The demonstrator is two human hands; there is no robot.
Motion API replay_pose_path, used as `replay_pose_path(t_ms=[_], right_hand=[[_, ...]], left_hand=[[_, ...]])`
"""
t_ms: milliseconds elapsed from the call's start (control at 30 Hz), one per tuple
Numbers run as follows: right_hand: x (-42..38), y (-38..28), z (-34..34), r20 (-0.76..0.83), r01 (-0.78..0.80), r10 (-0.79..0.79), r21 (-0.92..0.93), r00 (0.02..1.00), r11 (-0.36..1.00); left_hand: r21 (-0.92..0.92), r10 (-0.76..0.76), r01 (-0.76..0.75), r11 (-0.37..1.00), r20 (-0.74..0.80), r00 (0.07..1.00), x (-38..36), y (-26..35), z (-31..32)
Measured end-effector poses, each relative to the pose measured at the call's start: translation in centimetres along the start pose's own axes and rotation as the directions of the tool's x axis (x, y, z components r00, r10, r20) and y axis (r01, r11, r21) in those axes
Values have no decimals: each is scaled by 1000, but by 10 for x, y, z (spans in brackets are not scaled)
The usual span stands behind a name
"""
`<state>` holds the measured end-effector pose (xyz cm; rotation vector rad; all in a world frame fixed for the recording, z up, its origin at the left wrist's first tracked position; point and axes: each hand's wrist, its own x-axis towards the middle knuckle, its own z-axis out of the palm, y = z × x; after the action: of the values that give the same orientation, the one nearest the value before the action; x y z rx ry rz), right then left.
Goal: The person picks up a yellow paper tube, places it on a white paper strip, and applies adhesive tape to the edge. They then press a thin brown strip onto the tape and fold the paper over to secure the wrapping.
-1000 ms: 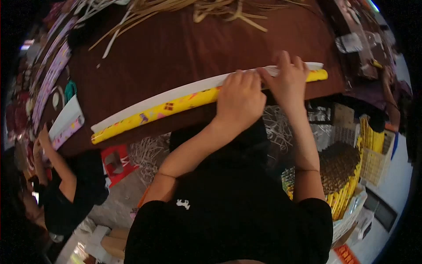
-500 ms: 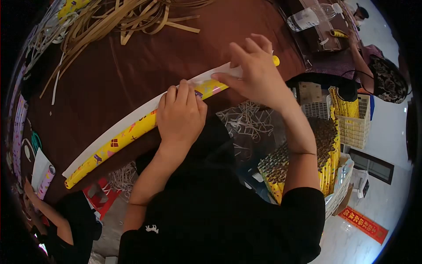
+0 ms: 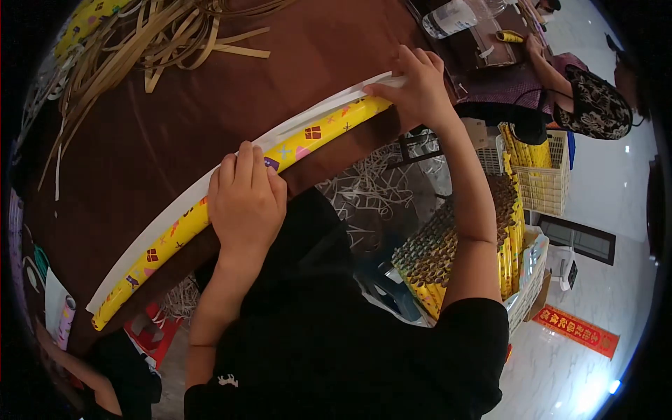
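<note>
A long, thin roll of yellow wrapping paper (image 3: 172, 240) printed with small gift shapes lies diagonally along the table edge. Its loose white edge (image 3: 157, 227) shows along the far side. My left hand (image 3: 246, 201) is closed over the middle of the roll, fingers bent across the top and thumb on the near side. At the roll's right end my right hand (image 3: 418, 87) is closed with thumb and fingers around the paper's white edge, hiding the roll's tip.
Tan strips (image 3: 168, 42) lie piled on the brown table (image 3: 301, 63). A plastic bottle (image 3: 455, 17) is at the far right. Crates (image 3: 549, 175) with yellow rolls (image 3: 514, 238) stand right of me. A co-worker's arm (image 3: 87, 367) is at lower left; another person (image 3: 591, 101) sits upper right.
My right hand has gone from bent fingers partway along the roll to gripping its right end. My left hand stays on the roll. The whole view has shifted slightly.
</note>
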<state>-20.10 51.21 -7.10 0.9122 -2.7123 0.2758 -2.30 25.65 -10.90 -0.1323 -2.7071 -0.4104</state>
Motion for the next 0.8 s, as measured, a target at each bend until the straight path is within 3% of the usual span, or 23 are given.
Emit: replay_pose_path(t_ms=[300, 400, 467, 800], right_hand=[[-5, -5, -13, -76, 56, -52, 46, 996, 997], [-8, -10, -23, -79, 54, -51, 38, 996, 998], [-9, -11, -24, -42, 18, -17, 28, 999, 999], [2, -11, -2, -44, 46, -50, -86, 998, 995]], left_hand=[[5, -1, 1, 1000, 1, 1000, 0, 0, -2], [-34, -43, 46, 998, 95, 995, -2, -1, -3], [-9, 2, -2, 1000, -6, 1000, 0, -2, 0], [-4, -8, 8, 1000, -5, 1000, 0, -2, 0]])
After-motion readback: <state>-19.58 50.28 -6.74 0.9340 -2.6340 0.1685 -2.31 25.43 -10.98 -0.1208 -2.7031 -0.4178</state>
